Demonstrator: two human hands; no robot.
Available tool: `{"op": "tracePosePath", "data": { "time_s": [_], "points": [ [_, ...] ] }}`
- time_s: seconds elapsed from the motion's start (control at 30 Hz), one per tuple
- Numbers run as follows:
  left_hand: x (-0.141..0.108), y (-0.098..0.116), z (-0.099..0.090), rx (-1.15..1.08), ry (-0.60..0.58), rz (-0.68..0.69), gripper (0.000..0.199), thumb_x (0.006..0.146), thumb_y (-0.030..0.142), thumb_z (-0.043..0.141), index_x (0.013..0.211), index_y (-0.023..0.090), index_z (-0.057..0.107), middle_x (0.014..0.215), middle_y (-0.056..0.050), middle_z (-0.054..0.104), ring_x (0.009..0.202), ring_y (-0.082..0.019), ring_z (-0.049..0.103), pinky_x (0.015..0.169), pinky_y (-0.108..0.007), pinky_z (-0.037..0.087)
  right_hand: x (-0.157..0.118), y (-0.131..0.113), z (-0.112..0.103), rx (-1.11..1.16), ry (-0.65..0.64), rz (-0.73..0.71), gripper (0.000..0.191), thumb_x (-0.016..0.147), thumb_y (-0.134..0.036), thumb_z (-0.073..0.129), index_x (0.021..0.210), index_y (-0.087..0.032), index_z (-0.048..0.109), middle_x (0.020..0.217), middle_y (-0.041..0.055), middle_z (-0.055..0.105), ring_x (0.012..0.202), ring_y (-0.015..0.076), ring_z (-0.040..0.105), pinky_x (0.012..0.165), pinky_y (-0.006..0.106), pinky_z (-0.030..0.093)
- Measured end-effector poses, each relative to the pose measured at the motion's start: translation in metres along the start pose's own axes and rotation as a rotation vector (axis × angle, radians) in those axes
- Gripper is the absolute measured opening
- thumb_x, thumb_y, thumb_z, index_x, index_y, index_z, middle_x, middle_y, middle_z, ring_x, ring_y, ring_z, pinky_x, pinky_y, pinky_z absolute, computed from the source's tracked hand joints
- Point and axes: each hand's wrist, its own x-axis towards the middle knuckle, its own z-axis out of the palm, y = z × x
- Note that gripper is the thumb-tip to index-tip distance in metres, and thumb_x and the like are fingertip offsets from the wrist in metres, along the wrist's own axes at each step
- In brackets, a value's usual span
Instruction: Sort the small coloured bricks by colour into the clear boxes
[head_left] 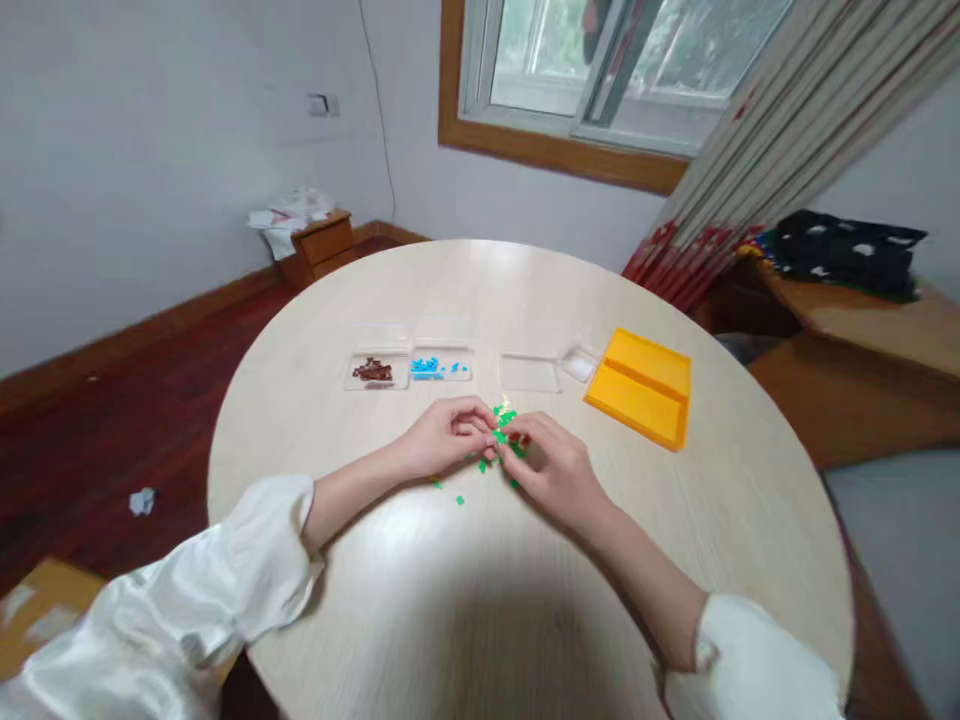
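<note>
A loose pile of small green pieces (pixel 507 414) lies near the middle of the round table, with some yellowish ones at its far side. My left hand (pixel 452 437) reaches the pile from the left, its thumb and fingers closed in a pinch; what they hold, if anything, is too small to name. From the right, my right hand (pixel 553 462) pinches at a small green piece (pixel 500 437) between thumb and forefinger. The fingertips of both hands nearly meet there. A stray green piece (pixel 460 500) rests closer to me, and my right hand partly hides the pile.
Beyond my hands stand a clear tray (pixel 348 384) of brown pieces, another clear tray (pixel 469 376) of blue pieces, a transparent tray (pixel 529 373) and a small clear container (pixel 580 363). An open yellow case (pixel 637 390) lies to the right on the round table (pixel 360 620).
</note>
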Motion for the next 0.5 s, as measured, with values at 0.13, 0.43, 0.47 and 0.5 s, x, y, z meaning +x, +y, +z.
{"op": "tracePosePath", "data": {
  "time_s": [0.13, 0.43, 0.47, 0.5],
  "points": [
    [0.0015, -0.0015, 0.0000, 0.004, -0.017, 0.009, 0.026, 0.064, 0.021, 0.075, 0.078, 0.010, 0.056, 0.061, 0.001, 0.061, 0.056, -0.009, 0.061, 0.058, -0.021, 0.048, 0.0022, 0.0023, -0.0006, 0.004, 0.006, 0.002, 0.011, 0.080, -0.012, 0.054, 0.089, -0.019, 0.057, 0.082, 0.0050, 0.063, 0.076, 0.0152, 0.060, 0.068, 0.026, 0.049],
    [0.0014, -0.0022, -0.0003, -0.014, -0.019, 0.041, 0.028, 0.064, 0.026, 0.075, 0.078, 0.011, 0.055, 0.059, 0.001, 0.061, 0.053, -0.007, 0.059, 0.054, -0.019, 0.046, 0.0030, 0.0010, -0.0007, -0.008, 0.001, 0.012, 0.010, 0.079, -0.012, 0.054, 0.087, -0.019, 0.056, 0.079, 0.0040, 0.061, 0.072, 0.0138, 0.058, 0.065, 0.025, 0.048],
    [0.0016, -0.0022, -0.0003, -0.013, -0.016, 0.042, 0.029, 0.064, 0.026, 0.075, 0.078, 0.011, 0.055, 0.059, 0.002, 0.061, 0.053, -0.007, 0.059, 0.054, -0.019, 0.046, 0.0029, 0.0011, -0.0006, -0.009, 0.001, 0.012, 0.010, 0.079, -0.012, 0.054, 0.087, -0.019, 0.056, 0.079, 0.0040, 0.062, 0.072, 0.0138, 0.058, 0.065, 0.025, 0.048],
    [0.0017, -0.0022, -0.0004, -0.010, -0.014, 0.042, 0.029, 0.064, 0.026, 0.075, 0.078, 0.011, 0.055, 0.058, 0.002, 0.060, 0.052, -0.007, 0.058, 0.053, -0.019, 0.046, 0.0028, 0.0013, -0.0005, -0.009, 0.002, 0.012, 0.010, 0.079, -0.012, 0.054, 0.087, -0.019, 0.056, 0.079, 0.0040, 0.062, 0.072, 0.0138, 0.058, 0.065, 0.025, 0.048]
  ]
}}
